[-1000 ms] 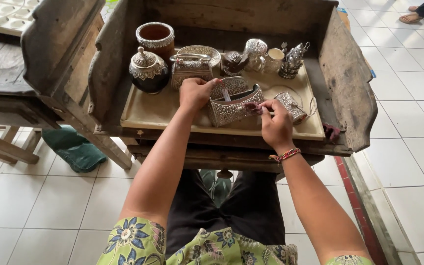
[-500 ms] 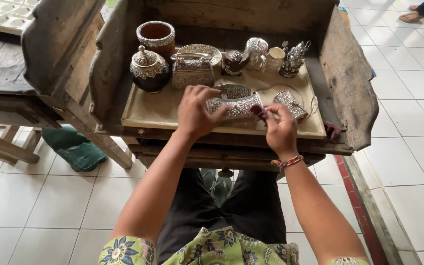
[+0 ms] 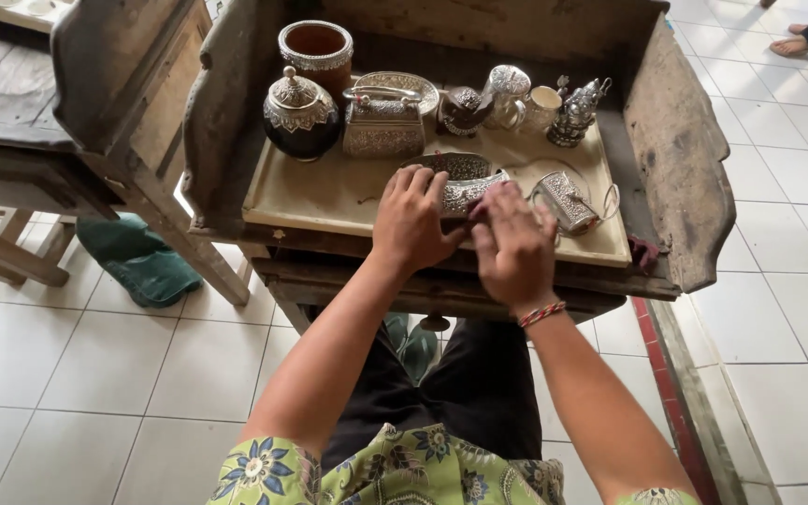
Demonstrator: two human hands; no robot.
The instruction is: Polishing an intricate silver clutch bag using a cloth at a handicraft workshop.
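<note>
The old wooden workbench fills the upper frame, its raised side boards walling in a pale tabletop so that small pieces cannot roll off. Everything else is placed here relative to the oval silver box that lies at the front middle of that tabletop.

Behind the box and to its left stands a dark round lidded jar with silver trim, and behind that an open brown pot with a silver rim. Directly behind the box sits a rectangular embossed silver casket, with a shallow silver dish just beyond it. Behind and to the right cluster a small silver pitcher, a pale cup and a spiky silver ornament, pushed to the back, seemingly to leave working room in front. Just beside the box on its right lies a small engraved silver cup on its side.

The left hand lies over the near left edge of the box, fingers curled down onto it, apparently steadying it against the tabletop. The right hand covers the box's near right end, fingers bent and pressed to the metal; whether they pinch a tool I cannot tell. A braided red bracelet circles that wrist
</note>
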